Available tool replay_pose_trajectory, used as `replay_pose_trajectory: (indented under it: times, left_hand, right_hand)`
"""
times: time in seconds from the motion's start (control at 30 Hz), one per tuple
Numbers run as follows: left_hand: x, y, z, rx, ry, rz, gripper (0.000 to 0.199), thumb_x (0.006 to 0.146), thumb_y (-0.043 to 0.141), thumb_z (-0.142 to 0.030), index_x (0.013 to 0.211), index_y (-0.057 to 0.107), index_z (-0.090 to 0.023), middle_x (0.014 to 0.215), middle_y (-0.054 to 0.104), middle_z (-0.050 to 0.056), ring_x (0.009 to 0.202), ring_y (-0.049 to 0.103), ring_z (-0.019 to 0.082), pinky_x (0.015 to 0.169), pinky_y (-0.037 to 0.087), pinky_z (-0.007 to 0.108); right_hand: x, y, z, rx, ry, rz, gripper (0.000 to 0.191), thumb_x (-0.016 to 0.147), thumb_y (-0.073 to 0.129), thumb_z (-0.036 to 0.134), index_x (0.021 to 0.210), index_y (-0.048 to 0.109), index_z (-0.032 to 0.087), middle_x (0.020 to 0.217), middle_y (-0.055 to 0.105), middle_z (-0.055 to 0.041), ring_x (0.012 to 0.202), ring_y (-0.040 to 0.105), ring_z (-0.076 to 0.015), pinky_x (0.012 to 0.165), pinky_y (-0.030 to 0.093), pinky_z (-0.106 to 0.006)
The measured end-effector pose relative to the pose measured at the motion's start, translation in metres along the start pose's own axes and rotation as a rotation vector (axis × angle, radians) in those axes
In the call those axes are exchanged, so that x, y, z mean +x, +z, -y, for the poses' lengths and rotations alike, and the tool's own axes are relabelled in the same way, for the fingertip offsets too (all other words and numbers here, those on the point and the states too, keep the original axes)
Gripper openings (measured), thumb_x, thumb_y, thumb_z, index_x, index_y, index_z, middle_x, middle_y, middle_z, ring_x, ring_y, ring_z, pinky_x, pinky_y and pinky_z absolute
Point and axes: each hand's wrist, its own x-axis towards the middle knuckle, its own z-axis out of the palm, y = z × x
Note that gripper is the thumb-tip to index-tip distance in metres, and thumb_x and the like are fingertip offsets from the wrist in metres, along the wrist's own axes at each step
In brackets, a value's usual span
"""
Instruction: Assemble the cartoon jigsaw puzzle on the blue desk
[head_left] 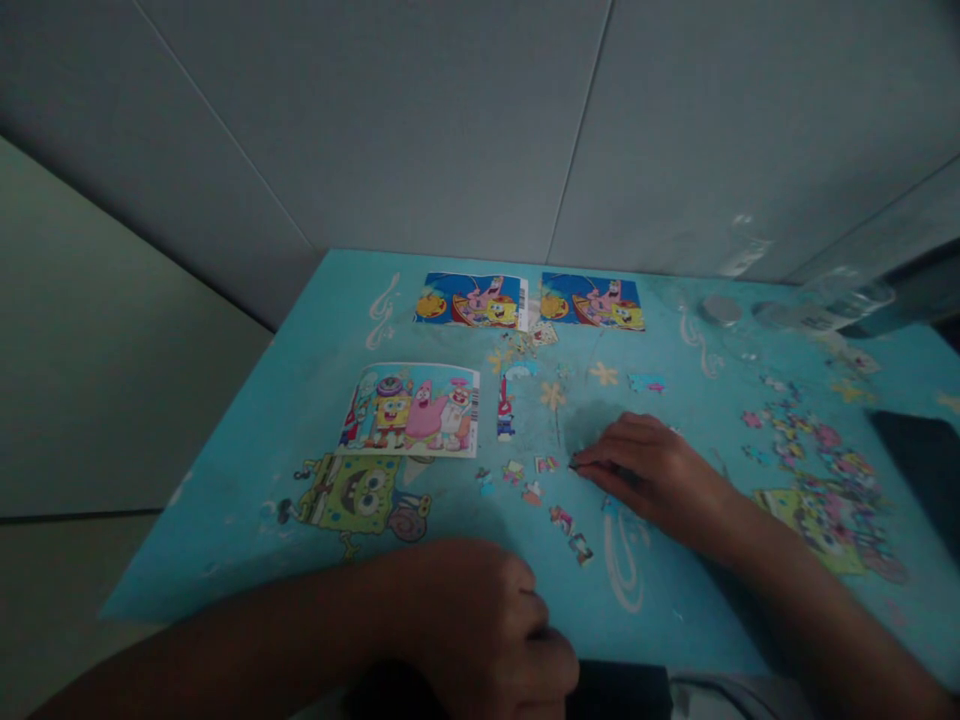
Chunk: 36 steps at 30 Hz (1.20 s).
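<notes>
My right hand [652, 475] reaches in from the right, thumb and finger pinched on a small dark-edged jigsaw puzzle piece [574, 463] just over the table. Left of those fingertips lie several loose pieces, among them a pink-and-yellow piece [546, 465]. Closer to me are two pieces, one with a white patch [580, 548]. A joined strip of puzzle [505, 408] stands beyond them, beside a cartoon picture sheet [420, 410]. Near the front edge my left hand [487, 625] rests with its fingers curled in; nothing shows in it.
Two blue cartoon cards [472, 300] lie at the back. To the right spreads a heap of puzzle pieces [825, 450], next to a dark flat object [919, 465]. A clear bottle [847, 305] lies at the back right. The table [247, 480] has printed cartoon figures and meets a grey wall.
</notes>
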Motion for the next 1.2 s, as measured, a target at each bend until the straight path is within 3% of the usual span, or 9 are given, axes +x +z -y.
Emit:
replay_pose_trajectory:
  times: [0.17, 0.37, 0.73, 0.93, 1.07, 1.2]
  left_hand:
    - [0.002, 0.0, 0.002, 0.036, -0.002, 0.015, 0.027, 0.088, 0.062, -0.019, 0.063, 0.052, -0.022, 0.064, 0.047, -0.004, 0.049, 0.047, 0.013, 0.04, 0.029, 0.035]
    - [0.001, 0.003, 0.001, 0.016, -0.014, 0.041, 0.028, 0.088, 0.063, -0.019, 0.063, 0.05, -0.022, 0.064, 0.046, -0.004, 0.048, 0.045, 0.013, 0.041, 0.029, 0.035]
    - [0.001, 0.006, 0.0, 0.002, -0.095, 0.067, 0.024, 0.088, 0.062, -0.021, 0.066, 0.052, -0.022, 0.059, 0.05, -0.004, 0.046, 0.044, 0.012, 0.043, 0.032, 0.034]
    - [0.004, 0.003, 0.0, 0.014, -0.087, 0.079, 0.024, 0.09, 0.056, -0.019, 0.067, 0.052, -0.022, 0.059, 0.052, -0.003, 0.046, 0.046, 0.014, 0.041, 0.031, 0.035]
    - [0.005, 0.002, 0.0, 0.016, -0.1, 0.075, 0.026, 0.092, 0.055, -0.017, 0.066, 0.052, -0.021, 0.059, 0.051, -0.004, 0.044, 0.044, 0.014, 0.041, 0.031, 0.037]
    - [0.005, 0.003, 0.001, 0.009, -0.1, 0.096, 0.025, 0.093, 0.058, -0.021, 0.07, 0.051, -0.022, 0.059, 0.051, -0.005, 0.045, 0.042, 0.014, 0.041, 0.031, 0.036]
  right_hand:
    - [-0.007, -0.013, -0.008, -0.04, 0.022, -0.13, 0.016, 0.1, 0.059, 0.028, 0.105, 0.074, 0.023, 0.096, 0.075, -0.0063, 0.091, 0.066, -0.0234, 0.086, 0.051, -0.043]
    - [-0.019, -0.026, -0.026, -0.062, 0.231, -0.31, 0.02, 0.1, 0.06, 0.031, 0.115, 0.072, 0.025, 0.101, 0.074, -0.0054, 0.088, 0.069, -0.0213, 0.08, 0.056, -0.038]
    - [-0.022, -0.034, -0.028, -0.099, 0.386, -0.433, 0.022, 0.098, 0.061, 0.036, 0.114, 0.074, 0.026, 0.1, 0.074, -0.0052, 0.083, 0.069, -0.0203, 0.066, 0.057, -0.032]
    - [-0.036, -0.051, -0.048, -0.155, 0.495, -0.538, 0.025, 0.097, 0.061, 0.043, 0.113, 0.075, 0.029, 0.098, 0.076, -0.0056, 0.082, 0.07, -0.0233, 0.065, 0.053, -0.036]
    - [-0.046, -0.06, -0.064, -0.204, 0.554, -0.521, 0.028, 0.097, 0.061, 0.046, 0.112, 0.076, 0.027, 0.092, 0.077, -0.0065, 0.072, 0.068, -0.0226, 0.068, 0.051, -0.039]
    - [-0.05, -0.064, -0.073, -0.166, 0.564, -0.363, 0.026, 0.095, 0.063, 0.046, 0.105, 0.077, 0.026, 0.09, 0.077, -0.0055, 0.072, 0.067, -0.0209, 0.067, 0.05, -0.037]
